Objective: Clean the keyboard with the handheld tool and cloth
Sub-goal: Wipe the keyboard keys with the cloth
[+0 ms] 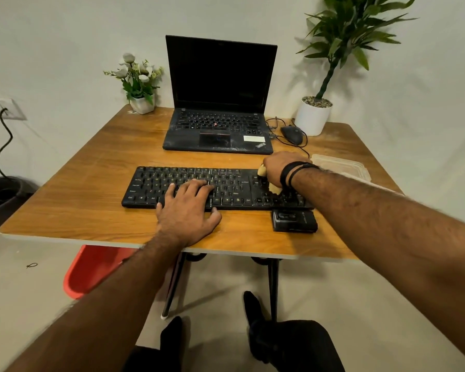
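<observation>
Right hand (279, 167) of ours is curled over a crumpled yellow cloth (274, 187), pressing it onto the right end of the flat black plastic keyboard (188, 183); our left hand (188, 208) lies spread and flat on the keys near the keyboard's middle, gripping nothing, heel down on the wooden bench (78, 189)

As we judge it, the risks run so: the left palm steadies the keyboard only by weight, so a hard wipe could skid it toward the bench's near edge; the cloth could snag a keycap and lift it; the small black boxy handheld tool (294, 220), lying just in front of the keyboard's right corner, sits in the path of our right forearm and might be knocked off

Counted: one keyboard, one cloth, one handheld tool, one open black laptop (220, 103) behind the keyboard, one black corded mouse (292, 134) beyond its right end, two potted plants, and clear plastic lids (341, 166) to its right whose number we cannot tell
</observation>
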